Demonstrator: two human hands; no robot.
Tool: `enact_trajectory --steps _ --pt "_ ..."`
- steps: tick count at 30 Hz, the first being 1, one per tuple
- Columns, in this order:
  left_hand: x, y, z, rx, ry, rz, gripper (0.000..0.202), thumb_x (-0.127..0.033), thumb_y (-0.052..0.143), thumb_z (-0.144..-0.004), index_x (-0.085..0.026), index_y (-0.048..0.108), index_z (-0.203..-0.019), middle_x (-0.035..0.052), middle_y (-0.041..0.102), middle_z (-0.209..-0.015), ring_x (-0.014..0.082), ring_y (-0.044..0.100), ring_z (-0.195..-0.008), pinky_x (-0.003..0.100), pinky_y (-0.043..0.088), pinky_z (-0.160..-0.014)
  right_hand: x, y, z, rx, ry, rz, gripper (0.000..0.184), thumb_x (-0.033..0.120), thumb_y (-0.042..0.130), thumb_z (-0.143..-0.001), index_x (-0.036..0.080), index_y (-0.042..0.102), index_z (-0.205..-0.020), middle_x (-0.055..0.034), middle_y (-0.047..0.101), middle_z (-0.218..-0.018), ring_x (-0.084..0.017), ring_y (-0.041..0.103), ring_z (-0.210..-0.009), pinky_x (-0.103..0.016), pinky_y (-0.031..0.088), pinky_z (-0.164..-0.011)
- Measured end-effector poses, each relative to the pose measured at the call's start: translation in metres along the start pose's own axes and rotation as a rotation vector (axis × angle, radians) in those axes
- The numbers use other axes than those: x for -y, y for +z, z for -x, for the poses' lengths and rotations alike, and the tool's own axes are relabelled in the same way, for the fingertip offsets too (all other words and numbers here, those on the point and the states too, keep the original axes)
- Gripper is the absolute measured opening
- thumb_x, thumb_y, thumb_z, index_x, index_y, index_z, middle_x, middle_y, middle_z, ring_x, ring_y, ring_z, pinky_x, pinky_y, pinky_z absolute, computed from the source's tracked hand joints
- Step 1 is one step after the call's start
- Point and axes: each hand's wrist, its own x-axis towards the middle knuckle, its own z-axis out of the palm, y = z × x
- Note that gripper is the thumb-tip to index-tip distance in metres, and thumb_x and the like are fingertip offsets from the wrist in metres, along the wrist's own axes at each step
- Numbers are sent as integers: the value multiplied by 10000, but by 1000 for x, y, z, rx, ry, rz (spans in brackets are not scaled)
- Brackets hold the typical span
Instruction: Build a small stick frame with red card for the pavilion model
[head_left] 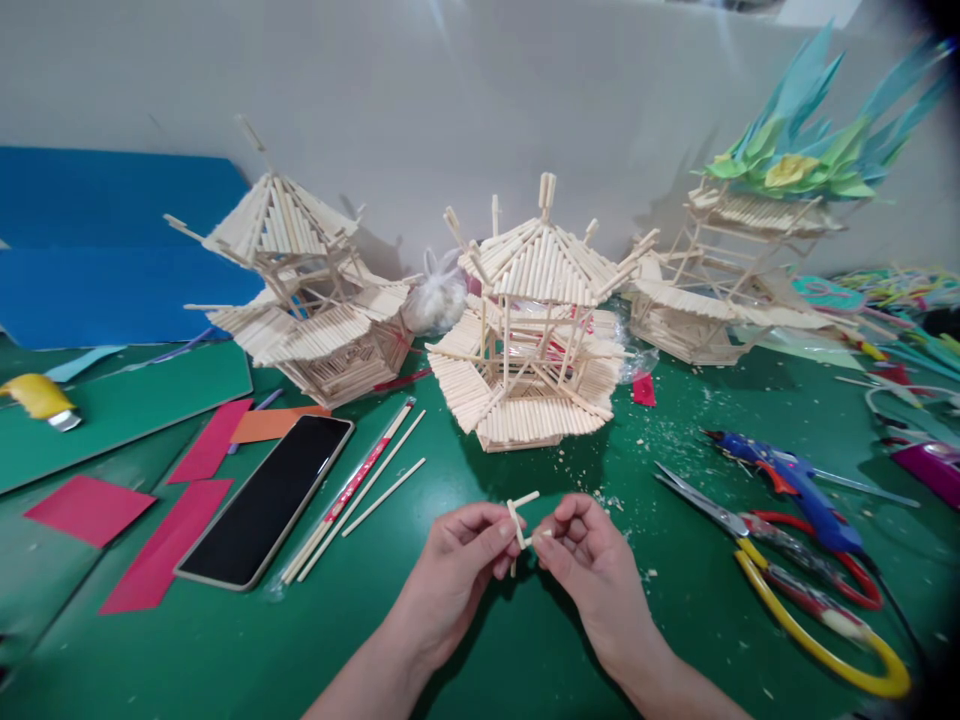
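Between my hands is a small frame of short wooden sticks (517, 522), joined at angles. My left hand (469, 545) pinches it at its left side, thumb on top. My right hand (589, 560) is closed too, thumb and fingertip on the frame's lower right stick end. Just beyond my hands stands a wooden-stick pavilion model (544, 350) with a pointed roof and a wide lower eave. To the left of my hands lie loose chopsticks (384, 497) and a pair of chopsticks in a clear wrapper (360, 478).
A second pavilion (292, 290) stands back left, a third (720, 270) with paper leaves back right. Scissors (772, 550) and a blue glue gun (787, 480) with a cord lie right. A phone (266, 505), red paper (169, 545) and a yellow cutter (41, 397) are left.
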Motion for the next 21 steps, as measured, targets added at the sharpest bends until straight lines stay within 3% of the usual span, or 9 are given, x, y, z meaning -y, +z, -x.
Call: enact_trajectory --steps 21 --pt "0 1 -1 -23 -5 -2 103 -216 661 -683 -121 635 -652 -2 561 -563 52 411 -482 179 306 -479 0 -1 0 6 -8 24 280 285 693 -665 206 444 -767 42 534 -645 -88 496 -574 -199 403 -536"
